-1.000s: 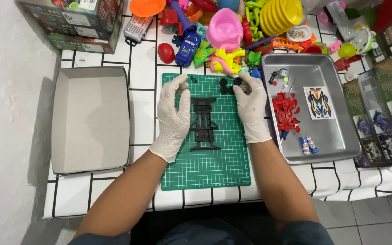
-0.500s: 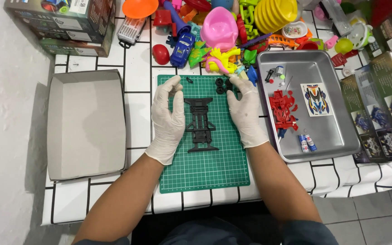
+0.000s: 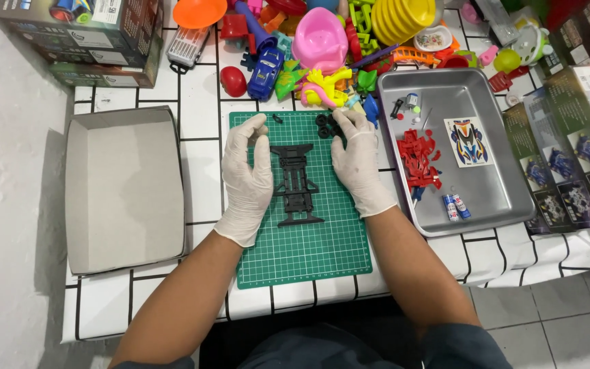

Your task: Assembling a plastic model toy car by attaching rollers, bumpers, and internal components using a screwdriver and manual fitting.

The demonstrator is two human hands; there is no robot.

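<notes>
A black toy car chassis [image 3: 296, 184] lies lengthwise on a green cutting mat [image 3: 308, 246]. My left hand [image 3: 247, 176], in a white glove, rests flat on the mat along the chassis's left side, fingers stretched out. My right hand [image 3: 358, 161], also gloved, lies flat on the chassis's right side, its fingertips by a small cluster of black wheels [image 3: 326, 126] at the mat's far edge. Neither hand grips anything.
An empty grey cardboard box lid [image 3: 121, 191] sits to the left. A metal tray [image 3: 507, 198] on the right holds red parts [image 3: 417, 158], a sticker sheet [image 3: 468, 141] and two small batteries [image 3: 455, 206]. Colourful plastic toys [image 3: 322, 48] crowd the far side; boxes [image 3: 582, 150] stand at right.
Both hands stay flat beside the chassis; the view has shifted slightly, and the hands have barely moved.
</notes>
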